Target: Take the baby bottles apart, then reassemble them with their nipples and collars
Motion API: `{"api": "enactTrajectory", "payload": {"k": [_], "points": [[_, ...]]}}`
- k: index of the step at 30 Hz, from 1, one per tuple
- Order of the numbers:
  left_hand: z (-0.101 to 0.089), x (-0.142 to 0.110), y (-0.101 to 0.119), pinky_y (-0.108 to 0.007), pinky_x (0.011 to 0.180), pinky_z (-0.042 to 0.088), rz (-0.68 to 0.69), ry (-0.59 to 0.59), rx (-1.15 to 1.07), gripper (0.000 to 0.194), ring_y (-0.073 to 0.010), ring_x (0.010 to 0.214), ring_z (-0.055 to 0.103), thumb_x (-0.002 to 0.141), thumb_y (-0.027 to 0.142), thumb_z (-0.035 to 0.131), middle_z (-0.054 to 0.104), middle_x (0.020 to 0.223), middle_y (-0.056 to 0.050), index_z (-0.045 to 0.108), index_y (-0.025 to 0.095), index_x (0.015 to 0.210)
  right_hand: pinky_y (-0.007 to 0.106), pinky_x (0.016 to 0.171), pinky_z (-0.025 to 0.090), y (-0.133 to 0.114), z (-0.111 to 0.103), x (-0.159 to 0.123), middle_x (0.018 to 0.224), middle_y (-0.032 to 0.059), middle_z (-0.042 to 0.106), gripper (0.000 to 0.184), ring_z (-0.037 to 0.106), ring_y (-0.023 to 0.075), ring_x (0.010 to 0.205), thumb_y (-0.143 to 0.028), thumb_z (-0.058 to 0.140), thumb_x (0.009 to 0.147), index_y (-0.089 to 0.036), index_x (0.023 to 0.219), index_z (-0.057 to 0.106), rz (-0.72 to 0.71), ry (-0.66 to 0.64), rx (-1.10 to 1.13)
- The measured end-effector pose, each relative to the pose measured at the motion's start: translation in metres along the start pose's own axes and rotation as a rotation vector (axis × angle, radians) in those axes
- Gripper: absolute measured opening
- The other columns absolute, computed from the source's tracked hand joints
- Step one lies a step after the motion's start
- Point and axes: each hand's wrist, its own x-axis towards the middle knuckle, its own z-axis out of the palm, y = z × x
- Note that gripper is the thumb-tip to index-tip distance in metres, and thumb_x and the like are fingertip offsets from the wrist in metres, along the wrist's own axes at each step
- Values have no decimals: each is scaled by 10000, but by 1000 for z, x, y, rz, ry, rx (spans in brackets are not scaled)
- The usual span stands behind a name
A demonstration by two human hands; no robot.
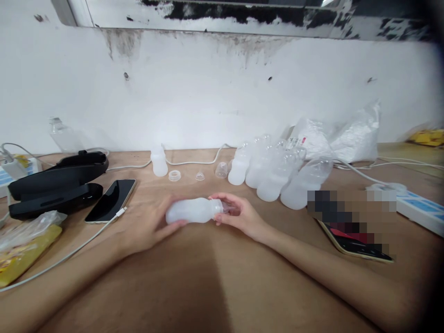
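A white baby bottle (190, 210) lies sideways between my two hands, its neck to the right. My left hand (149, 219) wraps round the base end, thumb along the near side. Fingers of my right hand (239, 212) close on the collar and clear nipple end at the neck. Behind the bottle, on the table (187, 277), stand an open white bottle (159, 162), a clear ring collar (174, 175), a nipple (200, 175) and a clear cap (221, 169). To their right several capped baby bottles (274, 178) are grouped together.
At left are black cases (58, 178), a phone (111, 201), a white cable (79, 249) and a yellow snack bag (27, 254). Another phone (360, 247), a power strip (423, 208) and a silvery plastic bag (357, 134) are at right. The wall (194, 92) bounds the back.
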Motion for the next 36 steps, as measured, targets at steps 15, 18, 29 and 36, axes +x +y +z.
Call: {"api": "enactTrajectory", "payload": {"k": [15,18,29,36], "points": [[-5,2,9,-333,690,470,-227,6,-146,362,-200,807,589,863,382,340,599,1033,-29,402,227,1184,267,646,497,6,-1,3,998,13,555,405,565,121,765,-209,707,590,-234,968,562,-8,48,43],[0,1,3,-328,763,458,-18,25,-57,347,-206,916,556,838,344,433,563,1078,-57,411,201,1154,274,639,493,5,-2,3,917,8,579,397,570,102,670,-230,698,605,-224,980,565,31,48,51],[0,1,5,-363,808,457,-20,124,-109,419,-228,998,533,816,367,448,533,1144,-78,363,200,1191,304,717,495,2,-2,1,970,20,580,433,579,139,797,-259,715,591,-228,995,564,-6,35,-37],[3,-2,0,-283,671,483,10,-20,-72,394,-185,832,592,809,369,474,586,1046,-33,416,233,1174,308,723,490,-2,1,-3,913,25,633,419,607,148,764,-256,727,572,-209,963,585,20,41,-94]]}}
